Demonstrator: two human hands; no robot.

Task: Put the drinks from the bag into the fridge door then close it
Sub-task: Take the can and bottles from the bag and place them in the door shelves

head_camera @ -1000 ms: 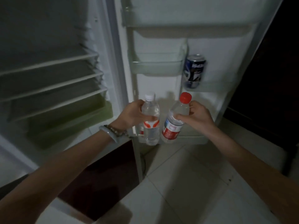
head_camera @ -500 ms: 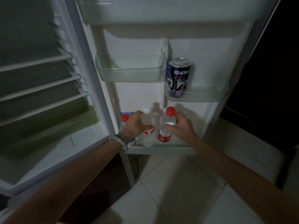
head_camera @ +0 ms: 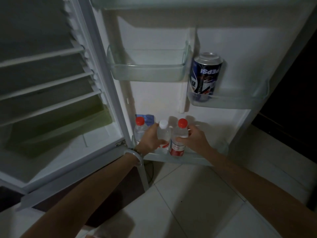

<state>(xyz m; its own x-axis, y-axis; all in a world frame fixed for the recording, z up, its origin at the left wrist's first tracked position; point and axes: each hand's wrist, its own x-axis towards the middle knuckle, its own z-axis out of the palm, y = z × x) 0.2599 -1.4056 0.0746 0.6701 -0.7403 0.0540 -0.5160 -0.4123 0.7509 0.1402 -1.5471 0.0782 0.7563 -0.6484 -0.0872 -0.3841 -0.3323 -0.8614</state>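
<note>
The fridge door stands wide open in front of me. My left hand is wrapped around a clear water bottle with a white cap. My right hand grips a water bottle with a red cap and red label. Both bottles stand upright, side by side, in the bottom door shelf. Another red-capped bottle stands at the left end of that shelf, partly hidden by my left hand. A blue Pepsi can sits in the right middle door bin. No bag is in view.
A clear door bin at middle left holds nothing. The fridge interior at left has wire shelves and a green drawer. Pale tiled floor lies below the door. Dark room at far right.
Both hands have carried their bottles forward and down from in front of the door into the bottom door shelf. My view has come closer to the door.
</note>
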